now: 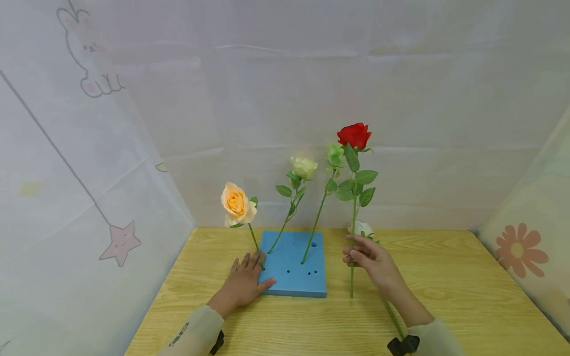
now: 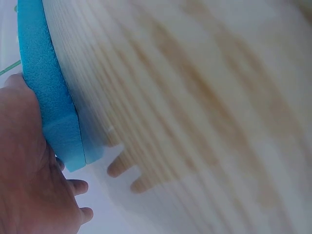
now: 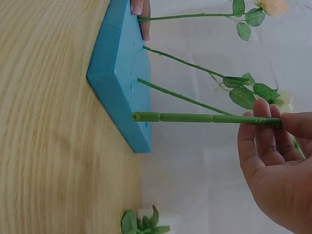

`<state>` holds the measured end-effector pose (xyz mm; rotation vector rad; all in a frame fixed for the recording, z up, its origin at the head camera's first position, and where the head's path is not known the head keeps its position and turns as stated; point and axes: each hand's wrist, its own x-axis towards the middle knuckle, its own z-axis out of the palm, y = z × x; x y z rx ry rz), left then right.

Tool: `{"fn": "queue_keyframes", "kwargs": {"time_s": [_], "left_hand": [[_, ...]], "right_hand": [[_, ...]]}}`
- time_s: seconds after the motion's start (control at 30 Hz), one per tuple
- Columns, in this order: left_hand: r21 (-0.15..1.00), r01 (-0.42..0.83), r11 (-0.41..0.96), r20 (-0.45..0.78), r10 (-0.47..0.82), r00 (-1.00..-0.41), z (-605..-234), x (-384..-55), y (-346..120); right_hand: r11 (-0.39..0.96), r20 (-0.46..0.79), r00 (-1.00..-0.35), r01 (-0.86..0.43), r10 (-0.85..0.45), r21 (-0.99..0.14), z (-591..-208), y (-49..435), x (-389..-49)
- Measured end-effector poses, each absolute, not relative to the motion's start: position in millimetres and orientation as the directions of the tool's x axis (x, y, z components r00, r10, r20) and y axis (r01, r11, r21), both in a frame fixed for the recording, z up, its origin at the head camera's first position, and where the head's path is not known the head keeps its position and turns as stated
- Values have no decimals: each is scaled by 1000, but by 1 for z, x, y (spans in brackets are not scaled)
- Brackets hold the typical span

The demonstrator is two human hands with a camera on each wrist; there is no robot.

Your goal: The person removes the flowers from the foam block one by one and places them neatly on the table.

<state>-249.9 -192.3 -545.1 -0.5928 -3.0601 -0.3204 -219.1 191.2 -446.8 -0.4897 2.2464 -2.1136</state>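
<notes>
A red rose (image 1: 354,135) with green leaves stands upright in my right hand (image 1: 375,258), which pinches its stem between thumb and fingers. In the right wrist view the lower end of that stem (image 3: 185,117) hangs free, to the right of the blue foam board (image 1: 294,284). My left hand (image 1: 244,282) lies with spread fingers against the board's left edge, thumb over its near left corner. A peach rose (image 1: 238,204), a cream rose (image 1: 304,168) and a light green rose (image 1: 335,155) stand tilted in holes of the board.
A white rose (image 1: 361,228) lies on the wooden table (image 1: 445,277), partly hidden behind my right hand, its stem running toward the near edge. Several open holes (image 1: 313,244) show in the board. White printed cloth (image 1: 276,74) hangs around the table.
</notes>
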Motion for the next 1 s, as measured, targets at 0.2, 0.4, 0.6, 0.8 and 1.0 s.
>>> {"fn": "queue_keyframes", "kwargs": {"time_s": [0.2, 0.4, 0.6, 0.8, 1.0], "left_hand": [[188, 358, 914, 29, 360, -933, -547, -251, -192], [175, 356, 918, 26, 357, -934, -549, -253, -193], [184, 357, 916, 8, 362, -932, -542, -250, -191], [171, 348, 922, 3, 352, -936, -539, -248, -189], [178, 349, 920, 6, 354, -935, -540, -249, -190]], "right_hand": [[61, 174, -955, -194, -238, -979, -446, 202, -213], [77, 176, -955, -199, -237, -977, -444, 212, -208], [100, 165, -957, -194, -238, -976, -442, 222, -203], [107, 172, -950, -205, -259, -973, -442, 232, -199], [132, 162, -952, -201, -258, -971, -442, 241, -194]]}}
